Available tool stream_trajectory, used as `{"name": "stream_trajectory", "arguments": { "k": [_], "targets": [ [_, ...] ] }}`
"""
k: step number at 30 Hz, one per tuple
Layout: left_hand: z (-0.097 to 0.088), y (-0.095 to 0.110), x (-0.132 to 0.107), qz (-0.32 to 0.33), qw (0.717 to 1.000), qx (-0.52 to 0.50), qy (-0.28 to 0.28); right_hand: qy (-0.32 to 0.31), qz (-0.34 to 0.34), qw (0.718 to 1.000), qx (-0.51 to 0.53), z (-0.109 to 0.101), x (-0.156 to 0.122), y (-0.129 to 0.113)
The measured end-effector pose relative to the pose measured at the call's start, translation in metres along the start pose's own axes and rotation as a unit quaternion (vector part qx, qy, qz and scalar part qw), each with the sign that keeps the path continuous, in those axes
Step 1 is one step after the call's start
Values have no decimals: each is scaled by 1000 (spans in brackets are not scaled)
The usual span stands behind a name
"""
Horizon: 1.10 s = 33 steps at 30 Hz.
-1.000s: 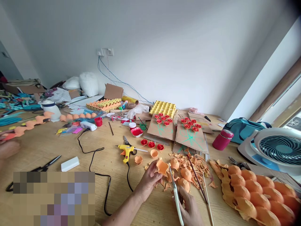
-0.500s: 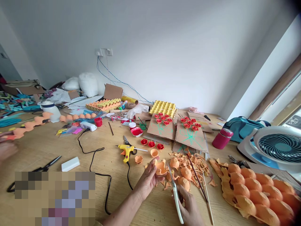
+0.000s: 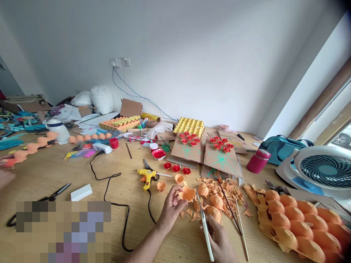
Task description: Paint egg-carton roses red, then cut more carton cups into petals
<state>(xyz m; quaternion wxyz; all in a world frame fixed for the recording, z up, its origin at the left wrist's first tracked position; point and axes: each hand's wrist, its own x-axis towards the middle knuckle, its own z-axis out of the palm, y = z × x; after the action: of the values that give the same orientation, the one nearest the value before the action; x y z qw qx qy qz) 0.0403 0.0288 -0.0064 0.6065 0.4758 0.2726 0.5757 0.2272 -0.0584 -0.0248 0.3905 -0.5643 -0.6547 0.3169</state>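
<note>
My left hand (image 3: 173,204) pinches an orange egg-carton cup (image 3: 188,193) with a jagged cut rim, held above the wooden table. Just right of it, my right hand (image 3: 219,237) grips scissors (image 3: 204,223) with white handles, blades pointing up beside the cup. Behind the blades lie several cut-off orange cups (image 3: 216,201) among a heap of carton scraps (image 3: 233,191). A trimmed cup (image 3: 179,178) and a nested petal-shaped cup (image 3: 161,186) rest beyond my left hand. Three red paper roses (image 3: 176,168) sit in a row farther back.
A yellow glue gun (image 3: 148,178) with a black cord lies left of my hands. Cardboard panels (image 3: 222,160) bear red flowers. At right are an orange egg tray (image 3: 298,219), a fan (image 3: 326,171) and a pink flask (image 3: 258,161). Another person's hand (image 3: 6,177) is at far left.
My left hand has turned the cup, and its fingers now pinch the cup's left edge rather than supporting it from below. The scissors stay almost in the same place.
</note>
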Motion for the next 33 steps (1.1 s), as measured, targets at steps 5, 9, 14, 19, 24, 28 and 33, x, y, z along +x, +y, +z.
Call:
{"name": "stream_trajectory", "arguments": {
  "k": [5,9,14,19,24,28,33],
  "targets": [
    [3,-1,-3,114,988,103,-9,-11,11,1000,-5,2,0,3],
    [5,4,-8,155,972,176,0,-12,16,1000,-13,1,0,1],
    [6,6,-12,185,956,227,-29,-14,-2,1000,-16,0,0,-2],
    [6,3,-15,212,938,270,-53,-13,-6,1000,-19,-1,-1,-4],
    [6,3,-18,257,910,317,-70,-14,-5,1000,-16,-5,-3,-11],
    [8,6,-19,283,895,336,-79,-6,-19,1000,-7,-7,-4,-14],
    [9,7,-19,282,895,332,-92,-13,-12,1000,0,-7,-4,-12]
  ]
}}
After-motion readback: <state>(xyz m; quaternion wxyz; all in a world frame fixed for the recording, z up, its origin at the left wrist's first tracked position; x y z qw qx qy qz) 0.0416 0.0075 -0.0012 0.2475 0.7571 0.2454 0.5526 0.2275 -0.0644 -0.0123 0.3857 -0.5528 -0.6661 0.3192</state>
